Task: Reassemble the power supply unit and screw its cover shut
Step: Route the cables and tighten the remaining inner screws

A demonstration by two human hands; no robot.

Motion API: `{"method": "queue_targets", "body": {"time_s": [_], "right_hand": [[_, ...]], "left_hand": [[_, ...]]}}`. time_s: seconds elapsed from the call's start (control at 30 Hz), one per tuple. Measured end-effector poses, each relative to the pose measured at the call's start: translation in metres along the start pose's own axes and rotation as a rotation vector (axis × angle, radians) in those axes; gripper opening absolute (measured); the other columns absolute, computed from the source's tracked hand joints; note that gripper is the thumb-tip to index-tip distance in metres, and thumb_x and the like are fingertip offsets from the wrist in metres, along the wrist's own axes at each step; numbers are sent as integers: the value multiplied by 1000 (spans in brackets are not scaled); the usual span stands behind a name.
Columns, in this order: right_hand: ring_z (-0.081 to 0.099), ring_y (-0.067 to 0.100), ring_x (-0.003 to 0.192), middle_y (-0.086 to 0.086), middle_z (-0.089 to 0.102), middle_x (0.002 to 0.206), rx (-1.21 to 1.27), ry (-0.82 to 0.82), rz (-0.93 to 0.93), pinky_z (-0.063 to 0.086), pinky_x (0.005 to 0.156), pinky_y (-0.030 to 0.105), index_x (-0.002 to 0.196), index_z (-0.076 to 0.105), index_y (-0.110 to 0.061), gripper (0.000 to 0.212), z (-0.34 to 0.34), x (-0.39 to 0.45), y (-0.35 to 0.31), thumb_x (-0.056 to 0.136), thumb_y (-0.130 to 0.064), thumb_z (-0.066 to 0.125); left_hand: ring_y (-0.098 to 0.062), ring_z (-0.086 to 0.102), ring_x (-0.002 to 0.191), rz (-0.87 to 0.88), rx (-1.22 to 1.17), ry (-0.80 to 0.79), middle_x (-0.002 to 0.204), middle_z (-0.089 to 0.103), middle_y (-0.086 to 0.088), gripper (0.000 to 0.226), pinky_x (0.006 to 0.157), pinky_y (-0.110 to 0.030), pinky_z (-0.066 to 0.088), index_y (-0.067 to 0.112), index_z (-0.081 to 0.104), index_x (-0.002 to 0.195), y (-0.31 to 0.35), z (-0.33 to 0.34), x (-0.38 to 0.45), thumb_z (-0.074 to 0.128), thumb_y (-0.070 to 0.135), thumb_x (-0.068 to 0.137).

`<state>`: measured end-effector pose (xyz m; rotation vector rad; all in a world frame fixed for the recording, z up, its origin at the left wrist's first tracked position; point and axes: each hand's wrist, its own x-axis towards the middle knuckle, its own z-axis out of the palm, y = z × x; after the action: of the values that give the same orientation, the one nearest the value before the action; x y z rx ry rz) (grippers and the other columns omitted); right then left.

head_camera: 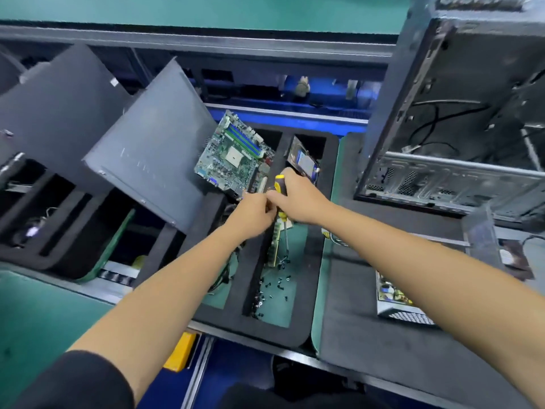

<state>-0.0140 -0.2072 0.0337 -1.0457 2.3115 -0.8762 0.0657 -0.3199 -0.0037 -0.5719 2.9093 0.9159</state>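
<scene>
Head view: right hand (pixel 295 199) is wrapped round the yellow-and-black handle of a screwdriver (pixel 281 202), shaft pointing down toward loose black screws (pixel 274 286) lying in a compartment of the black foam tray (pixel 312 261). Left hand (pixel 255 212) meets the right at the handle, fingers curled; what it pinches, if anything, cannot be told. Power supply unit (pixel 398 302) lies well apart from the grip, low right on the dark mat (pixel 368 335), partly hidden under the right forearm. Its cover is off: circuit board exposed in a grey metal shell with a perforated side. No legible writing on it. Motherboard (pixel 233 154) leans in the tray just beyond the hands. Open computer case (pixel 460 113) stands at upper right.
</scene>
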Motion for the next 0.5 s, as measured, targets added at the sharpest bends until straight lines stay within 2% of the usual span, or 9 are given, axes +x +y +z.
{"method": "queue_targets", "body": {"time_s": [0.1, 0.17, 0.3, 0.43, 0.5], "right_hand": [[46, 23, 58, 6, 48, 74, 12, 7, 32, 34, 53, 34, 101, 34, -8, 22, 10, 7, 8, 97, -23, 50], [46, 25, 61, 9, 50, 76, -13, -2, 58, 35, 56, 35, 106, 34, -7, 22, 13, 13, 17, 97, -21, 48], [50, 31, 70, 16, 54, 81, -64, -26, 135, 34, 59, 37, 103, 36, -5, 22, 18, 20, 37, 95, -21, 50], [50, 31, 73, 15, 52, 83, -81, -60, 173, 34, 59, 36, 96, 34, -8, 20, 23, 25, 52, 94, -19, 51], [52, 33, 76, 15, 53, 85, -83, -71, 192, 37, 61, 38, 96, 34, -9, 19, 24, 27, 58, 93, -19, 51]], "left_hand": [[-30, 60, 82, 1, 20, -34, 84, 67, -18, 10, 68, -30, 40, -2, 65, 81, -13, 14, 3, 54, -1, 82], [-33, 60, 86, -5, 24, -49, 86, 67, -18, 14, 72, -34, 45, -1, 65, 83, -18, 25, 10, 51, -2, 81], [-36, 59, 95, -40, 88, -132, 96, 64, -20, 17, 78, -40, 47, 1, 64, 91, -16, 58, 16, 49, -2, 82], [-36, 61, 97, -94, 154, -228, 103, 63, -20, 21, 80, -38, 49, 0, 63, 98, -18, 87, 23, 47, -2, 85], [-36, 61, 97, -114, 190, -259, 103, 63, -21, 20, 77, -37, 48, -1, 62, 99, -18, 98, 26, 47, -2, 86]]}}
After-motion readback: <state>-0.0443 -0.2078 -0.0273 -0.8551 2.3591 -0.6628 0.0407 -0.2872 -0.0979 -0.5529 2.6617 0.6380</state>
